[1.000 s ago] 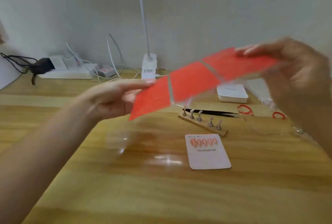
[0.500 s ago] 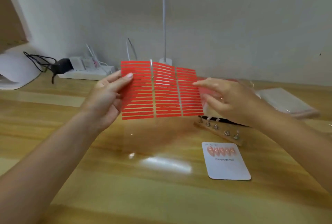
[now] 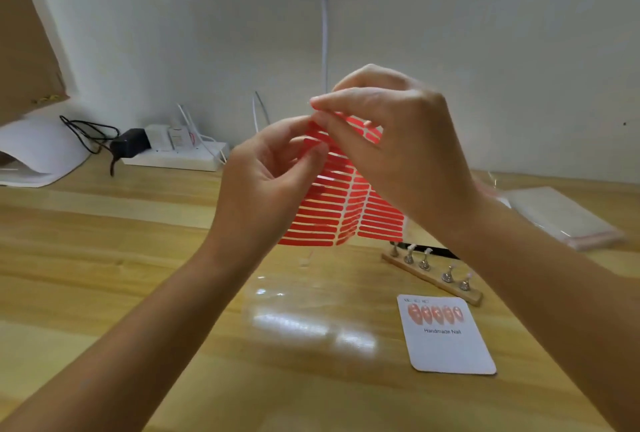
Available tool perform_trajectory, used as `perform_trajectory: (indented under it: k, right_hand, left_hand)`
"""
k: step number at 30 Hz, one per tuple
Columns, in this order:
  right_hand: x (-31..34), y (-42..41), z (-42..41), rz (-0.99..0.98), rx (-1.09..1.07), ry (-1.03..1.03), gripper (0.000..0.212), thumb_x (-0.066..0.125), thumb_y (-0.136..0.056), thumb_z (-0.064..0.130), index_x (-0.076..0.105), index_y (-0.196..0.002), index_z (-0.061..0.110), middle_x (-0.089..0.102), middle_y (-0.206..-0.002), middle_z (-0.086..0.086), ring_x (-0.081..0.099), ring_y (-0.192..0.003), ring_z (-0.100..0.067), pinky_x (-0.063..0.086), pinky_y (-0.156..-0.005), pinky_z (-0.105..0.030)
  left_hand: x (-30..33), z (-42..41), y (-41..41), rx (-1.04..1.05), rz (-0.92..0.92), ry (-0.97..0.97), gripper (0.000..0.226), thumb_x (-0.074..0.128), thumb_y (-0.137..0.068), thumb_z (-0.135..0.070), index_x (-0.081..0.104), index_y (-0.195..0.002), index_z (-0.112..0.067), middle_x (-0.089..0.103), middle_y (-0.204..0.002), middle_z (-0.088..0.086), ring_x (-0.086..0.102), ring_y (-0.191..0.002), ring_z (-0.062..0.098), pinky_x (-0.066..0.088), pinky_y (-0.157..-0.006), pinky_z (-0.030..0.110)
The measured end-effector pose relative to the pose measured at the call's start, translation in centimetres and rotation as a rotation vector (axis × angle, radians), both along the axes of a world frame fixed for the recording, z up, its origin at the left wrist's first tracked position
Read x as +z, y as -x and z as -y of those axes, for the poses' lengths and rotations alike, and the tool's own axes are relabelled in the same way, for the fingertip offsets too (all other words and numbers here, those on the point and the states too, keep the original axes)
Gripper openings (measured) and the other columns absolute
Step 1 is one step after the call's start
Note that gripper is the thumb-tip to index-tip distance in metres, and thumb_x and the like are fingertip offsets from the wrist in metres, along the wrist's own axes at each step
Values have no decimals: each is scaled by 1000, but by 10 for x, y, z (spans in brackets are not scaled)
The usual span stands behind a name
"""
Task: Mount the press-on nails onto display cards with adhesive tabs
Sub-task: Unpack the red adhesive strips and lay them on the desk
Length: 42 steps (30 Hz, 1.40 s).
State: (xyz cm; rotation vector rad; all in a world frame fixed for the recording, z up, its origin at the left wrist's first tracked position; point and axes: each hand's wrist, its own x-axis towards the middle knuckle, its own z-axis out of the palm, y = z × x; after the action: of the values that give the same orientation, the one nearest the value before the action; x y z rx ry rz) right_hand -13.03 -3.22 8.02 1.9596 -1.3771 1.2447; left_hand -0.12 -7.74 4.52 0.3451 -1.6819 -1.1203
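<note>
Above the middle of the tabletop (image 3: 104, 258), a red sheet of adhesive tabs (image 3: 341, 209) hangs upright in the air, its narrow red strips ranged in columns on a pale backing and its lower part bowed toward the camera. Both hands meet at the sheet's upper edge: the left hand (image 3: 263, 182) grips the upper left part with curled fingers, thumb pressed on the front of the strips, while the right hand (image 3: 391, 147) reaches across from the right and pinches the top edge between thumb and forefinger. Whether a single tab has come free between the fingertips cannot be told. Below and to the right, well apart from the sheet, a white display card (image 3: 450, 341) lies flat on the wood, printed "Handmade Nail", with a row of five pink press-on nails (image 3: 435, 313) mounted near its top. Just beyond the card a wooden nail stand (image 3: 436, 281) lies at a slant, carrying small metal holders, and a dark tool shows partly behind it. A clear plastic sheet (image 3: 311, 324) lies flat in front of the person, glaring with reflected light. At the right edge rests a stack of clear plastic bags (image 3: 561, 216). Against the wall at the back left sits a white power strip (image 3: 176, 154) with a black adapter (image 3: 130, 145) and cables plugged in, and a white lamp stem (image 3: 325, 33) rises behind the hands.
</note>
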Motion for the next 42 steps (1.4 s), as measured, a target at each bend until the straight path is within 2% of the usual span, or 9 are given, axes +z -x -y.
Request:
perform_trajectory:
  k: [3,7,9,19,25,29,32,37,42]
  right_hand:
    - [5,3,-3,-83,17,-19,18,60,-88,18,72,-96,6,69,-88,-6,65,-78,-17,55,-69,-31]
    - [14,12,-8,-35,96,-140,19,60,-87,18,69,-101,8,62,-88,7,58,-75,1,48,-72,-6]
    - [16,16,-9,-51,90,-168,19,60,-87,18,69,-101,9,59,-88,10,56,-74,2,46,-73,-4]
    - [28,23,-19,-451,25,-146,25,52,-90,18,71,-92,1,69,-86,-12,65,-71,-23,51,-68,-28]
    - [27,26,-20,-534,-29,-120,24,52,-91,14,71,-87,0,69,-83,-13,65,-66,-26,54,-62,-34]
    - [19,22,-19,-156,-26,-99,16,55,-89,14,70,-86,10,65,-78,4,62,-67,-7,52,-67,-19]
    - [16,24,-18,381,-24,-125,16,58,-87,17,65,-75,26,62,-71,15,62,-64,1,51,-66,-13]
    - [15,43,-24,1401,167,-170,21,59,-86,16,62,-66,18,63,-55,8,62,-58,-1,49,-53,-16]
    - [-7,71,-51,1487,36,-226,11,61,-86,22,62,-76,19,67,-58,9,62,-55,0,44,-45,-13]
  left_hand:
    - [3,1,-1,41,39,98,24,55,-88,-2,61,-101,-22,72,-82,-10,69,-77,8,52,-65,16]
    - [5,1,-4,58,79,162,25,55,-88,-4,59,-99,-26,68,-83,-9,69,-78,7,52,-63,16]
    - [5,0,-3,57,95,184,24,54,-89,-4,59,-99,-25,67,-87,-7,69,-78,8,53,-63,17]
    - [6,-2,0,169,219,349,24,55,-90,-5,58,-106,-22,64,-90,-10,67,-79,7,57,-64,23]
    - [4,-1,3,241,261,512,23,52,-90,-9,60,-112,-13,60,-87,-15,66,-79,5,54,-65,18]
    - [6,-5,9,232,200,411,25,54,-90,-3,57,-110,-19,62,-90,-13,66,-81,5,54,-67,17]
    - [11,-2,10,241,130,246,22,54,-90,-4,59,-104,-20,65,-90,-10,66,-82,2,52,-64,13]
    - [10,12,-4,215,9,-141,19,53,-91,-7,62,-98,-22,73,-85,-4,69,-82,10,54,-66,19]
    - [-7,40,-31,218,-29,-674,17,47,-92,-3,61,-91,-13,69,-63,-3,66,-56,9,56,-53,24]
